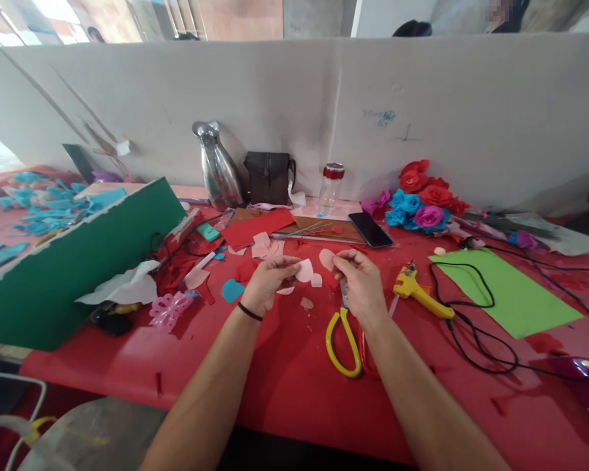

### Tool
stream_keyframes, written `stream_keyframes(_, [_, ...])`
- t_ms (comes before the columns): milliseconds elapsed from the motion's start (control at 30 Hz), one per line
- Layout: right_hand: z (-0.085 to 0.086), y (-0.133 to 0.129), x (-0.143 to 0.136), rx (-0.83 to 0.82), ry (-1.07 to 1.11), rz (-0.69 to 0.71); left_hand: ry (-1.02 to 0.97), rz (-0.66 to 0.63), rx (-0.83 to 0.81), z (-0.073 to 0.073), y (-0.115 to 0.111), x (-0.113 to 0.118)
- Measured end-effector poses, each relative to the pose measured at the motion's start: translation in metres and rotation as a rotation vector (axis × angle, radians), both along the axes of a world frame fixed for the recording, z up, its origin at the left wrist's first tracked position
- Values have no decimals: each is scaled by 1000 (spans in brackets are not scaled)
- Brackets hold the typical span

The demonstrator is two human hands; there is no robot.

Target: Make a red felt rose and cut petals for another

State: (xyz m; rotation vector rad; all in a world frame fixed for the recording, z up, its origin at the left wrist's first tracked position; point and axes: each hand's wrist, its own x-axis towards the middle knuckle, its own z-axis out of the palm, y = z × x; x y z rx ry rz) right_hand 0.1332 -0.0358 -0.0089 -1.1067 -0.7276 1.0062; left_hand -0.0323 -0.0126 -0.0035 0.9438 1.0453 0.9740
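Observation:
Between thumb and fingers, my left hand [271, 281] pinches a small pale pink paper piece [304, 271]. A second pink paper piece [326, 259] is gripped by my right hand [359, 280], a short gap to the right of the first. Both hands are raised over the red-covered table [285, 366]. Scissors with yellow handles [344, 343] lie below my right hand, their blades partly hidden by it. Red handles show beside them, partly behind my right forearm. Pink scraps [267, 247] and a blue scrap [232, 290] lie around my left hand.
A yellow glue gun [422, 293] with a black cord lies right, by a green sheet [510, 288]. Behind are a phone [370, 229], paper flowers [425, 199], a glass jar [330, 190], a black bag [269, 178] and a steel jug [219, 167]. A green board [83, 261] stands left.

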Motion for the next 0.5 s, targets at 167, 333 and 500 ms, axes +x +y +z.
stream_keyframes(167, [1, -1, 1, -72, 8, 78, 394, -213, 191, 2, 8, -23])
stream_keyframes(333, [-2, -5, -10, -93, -14, 131, 275, -19, 232, 7, 0, -4])
stream_keyframes(500, [-5, -5, -18, 5, -56, 101, -63, 27, 74, 5, -13, 24])
